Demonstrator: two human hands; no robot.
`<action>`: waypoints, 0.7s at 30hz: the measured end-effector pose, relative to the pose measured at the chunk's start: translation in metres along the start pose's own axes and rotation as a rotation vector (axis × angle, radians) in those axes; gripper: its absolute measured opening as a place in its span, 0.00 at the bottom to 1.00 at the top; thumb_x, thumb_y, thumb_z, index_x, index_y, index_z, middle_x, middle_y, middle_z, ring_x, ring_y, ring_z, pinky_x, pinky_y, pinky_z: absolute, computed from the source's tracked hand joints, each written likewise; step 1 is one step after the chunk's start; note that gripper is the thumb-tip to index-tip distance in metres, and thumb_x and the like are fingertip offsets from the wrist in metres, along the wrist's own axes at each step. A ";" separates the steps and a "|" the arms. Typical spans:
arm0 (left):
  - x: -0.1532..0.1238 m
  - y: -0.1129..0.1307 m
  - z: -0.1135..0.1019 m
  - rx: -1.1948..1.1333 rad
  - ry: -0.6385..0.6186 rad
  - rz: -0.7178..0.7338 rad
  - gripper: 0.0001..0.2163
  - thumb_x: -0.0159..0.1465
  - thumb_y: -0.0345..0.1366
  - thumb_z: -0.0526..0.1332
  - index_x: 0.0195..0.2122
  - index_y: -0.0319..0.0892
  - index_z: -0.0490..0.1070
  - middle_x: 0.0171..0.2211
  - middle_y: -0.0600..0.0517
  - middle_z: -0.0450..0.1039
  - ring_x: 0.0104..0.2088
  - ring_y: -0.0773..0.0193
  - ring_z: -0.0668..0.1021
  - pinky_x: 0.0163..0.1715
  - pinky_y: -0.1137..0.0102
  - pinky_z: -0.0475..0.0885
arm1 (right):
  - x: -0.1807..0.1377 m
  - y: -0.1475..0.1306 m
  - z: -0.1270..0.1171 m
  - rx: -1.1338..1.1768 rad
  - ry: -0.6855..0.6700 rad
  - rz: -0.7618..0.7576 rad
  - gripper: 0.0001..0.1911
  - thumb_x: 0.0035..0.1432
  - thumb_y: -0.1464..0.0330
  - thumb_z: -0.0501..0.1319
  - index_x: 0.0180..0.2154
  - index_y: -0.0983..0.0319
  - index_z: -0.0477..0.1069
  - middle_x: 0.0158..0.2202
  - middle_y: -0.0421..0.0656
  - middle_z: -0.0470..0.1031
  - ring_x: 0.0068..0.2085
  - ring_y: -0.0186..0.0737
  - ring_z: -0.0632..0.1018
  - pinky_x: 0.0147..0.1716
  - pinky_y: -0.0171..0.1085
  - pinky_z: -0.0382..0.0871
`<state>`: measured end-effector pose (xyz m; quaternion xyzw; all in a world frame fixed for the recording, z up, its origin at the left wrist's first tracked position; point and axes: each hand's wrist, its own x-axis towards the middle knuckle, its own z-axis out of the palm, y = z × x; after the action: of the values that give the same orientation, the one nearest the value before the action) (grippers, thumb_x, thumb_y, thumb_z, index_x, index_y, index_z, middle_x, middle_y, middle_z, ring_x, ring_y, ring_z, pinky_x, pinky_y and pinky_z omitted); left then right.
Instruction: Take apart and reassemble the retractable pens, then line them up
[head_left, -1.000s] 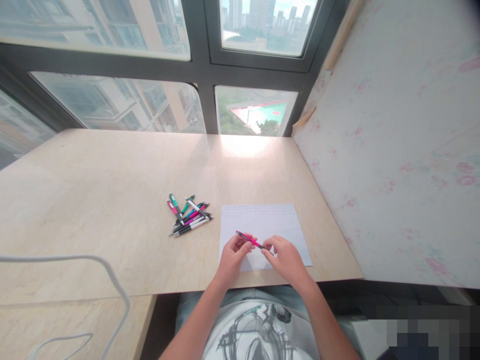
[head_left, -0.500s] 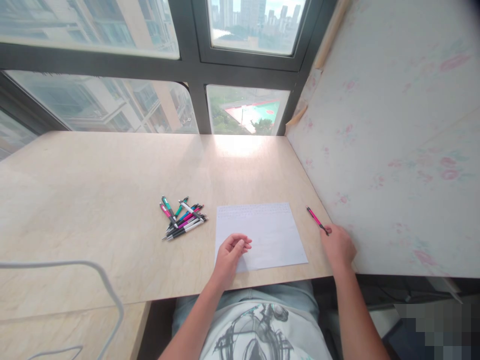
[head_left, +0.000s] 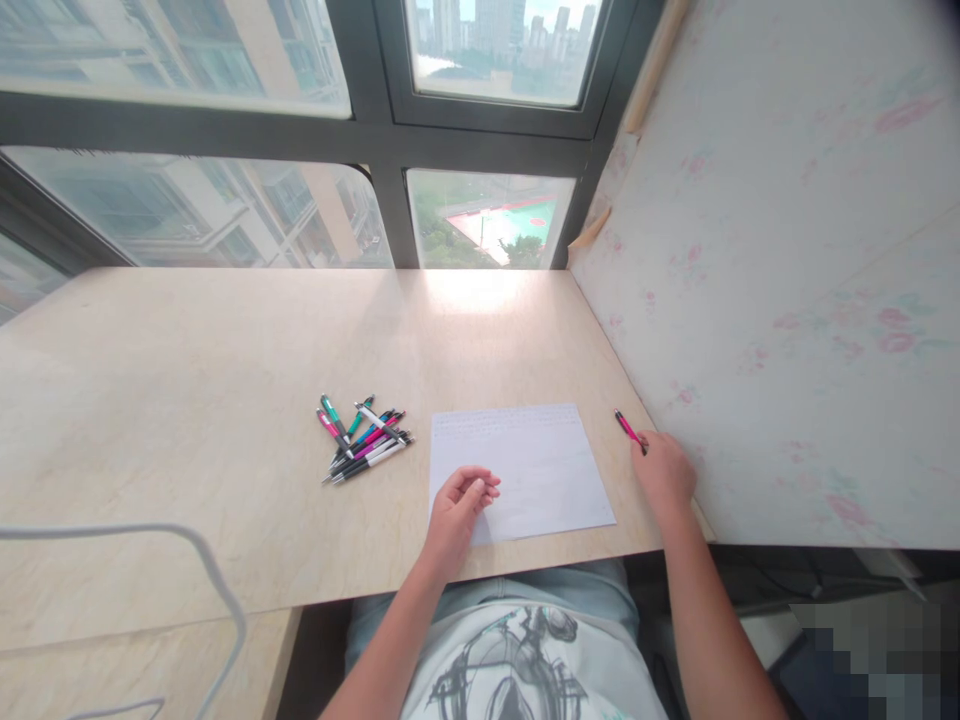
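A pink pen [head_left: 627,428] lies low over the beige table [head_left: 225,340], right of a white sheet of paper [head_left: 525,450] and close to the wall. My right hand [head_left: 664,470] covers the pen's near end, its fingers closed on it. My left hand [head_left: 459,505] rests on the sheet's lower left corner, fingers loosely curled and apart, holding nothing. A pile of several coloured pens [head_left: 364,435] sits left of the sheet, out of reach of both hands.
A flower-patterned wall panel [head_left: 787,280] borders the table on the right. Dark-framed windows [head_left: 375,130] run along the far edge. A white cable [head_left: 202,560] loops over the table's near left part. The table's front edge is near my body.
One second ago both hands held the pink pen over the sheet. My right hand carried it to the right, beside the wall. My left hand stayed on the sheet with nothing in it.
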<state>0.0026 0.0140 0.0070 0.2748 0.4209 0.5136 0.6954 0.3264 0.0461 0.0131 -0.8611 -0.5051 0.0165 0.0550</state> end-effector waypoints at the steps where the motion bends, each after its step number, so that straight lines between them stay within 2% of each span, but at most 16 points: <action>1: 0.000 0.000 0.000 -0.003 0.001 -0.002 0.10 0.57 0.39 0.67 0.38 0.40 0.76 0.35 0.47 0.78 0.33 0.65 0.76 0.36 0.71 0.70 | 0.002 0.000 0.000 -0.014 -0.011 -0.010 0.17 0.62 0.64 0.52 0.46 0.61 0.76 0.43 0.51 0.75 0.37 0.45 0.75 0.32 0.38 0.63; 9: 0.000 0.000 -0.001 -0.012 -0.018 0.006 0.08 0.59 0.37 0.66 0.38 0.40 0.76 0.37 0.47 0.77 0.34 0.66 0.75 0.36 0.72 0.70 | 0.015 0.010 -0.008 -0.160 0.040 0.059 0.18 0.65 0.66 0.50 0.45 0.64 0.76 0.42 0.54 0.75 0.35 0.47 0.77 0.32 0.40 0.65; 15: 0.000 0.000 -0.002 -0.021 -0.008 -0.003 0.08 0.58 0.37 0.66 0.38 0.40 0.76 0.36 0.47 0.77 0.34 0.66 0.75 0.37 0.72 0.70 | 0.013 0.009 -0.004 -0.205 0.038 0.033 0.19 0.66 0.69 0.47 0.45 0.67 0.75 0.42 0.57 0.74 0.35 0.47 0.77 0.32 0.41 0.65; 21: 0.000 -0.001 -0.002 -0.025 -0.011 0.000 0.08 0.59 0.37 0.66 0.38 0.40 0.75 0.37 0.47 0.76 0.35 0.66 0.75 0.37 0.72 0.69 | 0.009 0.010 -0.001 -0.230 0.055 0.003 0.19 0.67 0.68 0.48 0.45 0.67 0.76 0.41 0.55 0.74 0.36 0.47 0.77 0.32 0.40 0.64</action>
<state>0.0014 0.0133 0.0055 0.2690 0.4106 0.5170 0.7013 0.3397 0.0495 0.0129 -0.8625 -0.5009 -0.0653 -0.0304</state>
